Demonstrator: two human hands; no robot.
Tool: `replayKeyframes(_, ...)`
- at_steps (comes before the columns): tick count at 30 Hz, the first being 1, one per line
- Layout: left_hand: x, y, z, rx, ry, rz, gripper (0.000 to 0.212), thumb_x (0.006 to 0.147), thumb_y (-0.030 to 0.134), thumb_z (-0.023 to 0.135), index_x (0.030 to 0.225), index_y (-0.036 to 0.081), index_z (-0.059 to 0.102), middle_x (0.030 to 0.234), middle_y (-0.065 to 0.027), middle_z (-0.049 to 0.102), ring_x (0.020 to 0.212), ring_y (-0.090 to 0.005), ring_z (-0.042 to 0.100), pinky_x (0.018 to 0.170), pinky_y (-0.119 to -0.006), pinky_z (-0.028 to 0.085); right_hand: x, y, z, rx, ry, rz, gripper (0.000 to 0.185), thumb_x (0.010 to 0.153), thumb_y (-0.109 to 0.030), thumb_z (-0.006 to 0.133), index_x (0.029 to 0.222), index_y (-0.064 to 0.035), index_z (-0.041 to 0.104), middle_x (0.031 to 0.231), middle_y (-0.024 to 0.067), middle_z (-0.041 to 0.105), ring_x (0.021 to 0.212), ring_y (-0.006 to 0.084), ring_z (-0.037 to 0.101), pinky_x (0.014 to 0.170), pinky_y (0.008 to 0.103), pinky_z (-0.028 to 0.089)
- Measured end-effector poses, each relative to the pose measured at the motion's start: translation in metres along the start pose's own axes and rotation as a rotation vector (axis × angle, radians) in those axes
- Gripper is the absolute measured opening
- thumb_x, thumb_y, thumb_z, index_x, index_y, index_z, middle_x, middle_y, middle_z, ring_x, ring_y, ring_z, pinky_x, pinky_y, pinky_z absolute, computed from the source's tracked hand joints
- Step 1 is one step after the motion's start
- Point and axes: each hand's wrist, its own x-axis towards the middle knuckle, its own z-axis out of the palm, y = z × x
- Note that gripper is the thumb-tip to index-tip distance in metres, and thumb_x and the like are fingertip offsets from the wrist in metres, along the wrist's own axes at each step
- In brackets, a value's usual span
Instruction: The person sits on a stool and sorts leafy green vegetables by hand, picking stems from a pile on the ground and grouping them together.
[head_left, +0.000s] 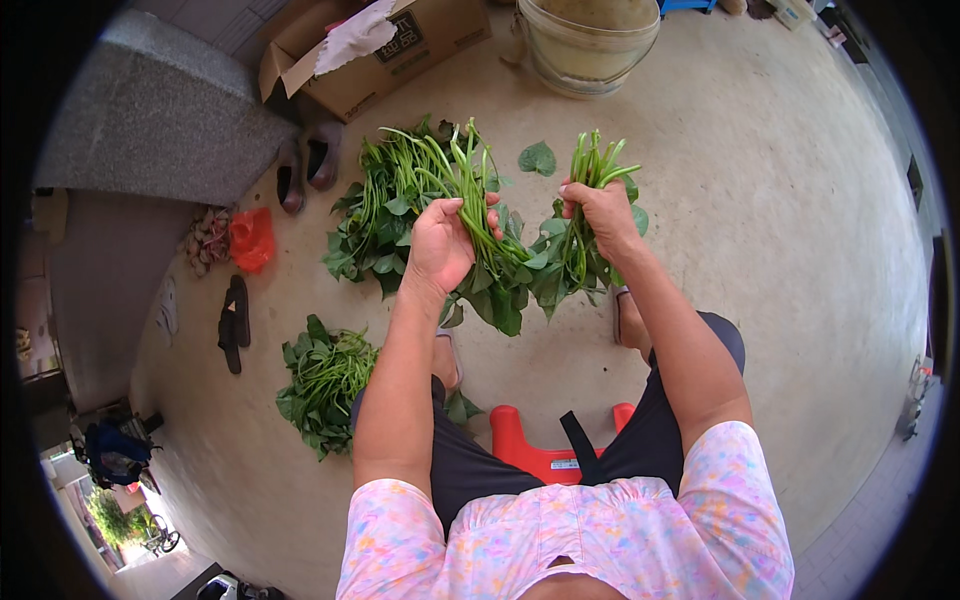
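My left hand (444, 244) is closed around a bunch of long green leafy stems (480, 217), their cut ends up and their leaves hanging down. To the right, my right hand (604, 210) grips a smaller bunch of leafy stems (577, 247) the same way. The leaves of the two bunches meet between my hands. Behind my left hand a large pile of leafy greens (386, 202) lies on the concrete floor. Another pile of greens (326, 390) lies beside my left forearm. A single leaf (537, 158) rests on the floor beyond my hands.
An opened cardboard box (420, 56) and a lidless plastic bucket (589, 52) stand at the far side. Shoes (324, 156), a red plastic bag (252, 238) and dark slippers (235, 322) are on the left. A red plastic stool (517, 442) is beneath me.
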Motion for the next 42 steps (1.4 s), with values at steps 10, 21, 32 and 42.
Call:
replayKeyframes(10, -0.001, -0.013, -0.003, 0.179, -0.019, -0.021, 0.021, 0.079, 0.011, 0.047, 0.095, -0.002, 0.051, 0.083, -0.0082, 0.054, 0.075, -0.0172, 0.053, 0.069, -0.032, 0.044, 0.002, 0.003, 0.011, 0.132, -0.005, 0.011, 0.012, 0.066, -0.001, 0.06, 0.077, 0.0004, 0.056, 0.062, 0.0026, 0.053, 0.051, 0.0105, 0.05, 0.048, 0.0224, 0.039)
replayKeyframes(21, -0.002, -0.025, -0.001, 0.307, -0.059, -0.109, 0.019, 0.079, 0.011, 0.053, 0.095, 0.0, 0.052, 0.083, -0.0058, 0.056, 0.072, -0.0141, 0.054, 0.066, -0.029, 0.045, 0.001, 0.003, 0.008, 0.182, -0.089, 0.094, 0.023, 0.066, -0.002, 0.059, 0.088, 0.0019, 0.057, 0.069, 0.0036, 0.055, 0.058, 0.0118, 0.051, 0.056, 0.0235, 0.042)
replayKeyframes(32, 0.002, -0.031, 0.01, 0.349, 0.077, -0.029, 0.013, 0.078, 0.013, 0.058, 0.086, 0.003, 0.055, 0.074, -0.0039, 0.057, 0.065, -0.0131, 0.054, 0.059, -0.027, 0.044, 0.0, 0.006, 0.005, 0.202, -0.029, 0.142, 0.021, 0.066, -0.004, 0.059, 0.086, 0.0012, 0.058, 0.069, 0.0037, 0.056, 0.056, 0.0112, 0.052, 0.055, 0.0227, 0.043)
replayKeyframes(42, 0.001, -0.037, 0.012, 0.382, 0.108, -0.007, 0.015, 0.078, 0.013, 0.058, 0.09, 0.003, 0.055, 0.075, -0.0039, 0.057, 0.066, -0.0127, 0.054, 0.059, -0.026, 0.045, -0.005, 0.0, 0.003, 0.262, -0.138, 0.222, 0.02, 0.065, -0.003, 0.064, 0.084, -0.0005, 0.057, 0.071, 0.0029, 0.056, 0.059, 0.0114, 0.052, 0.056, 0.0244, 0.044)
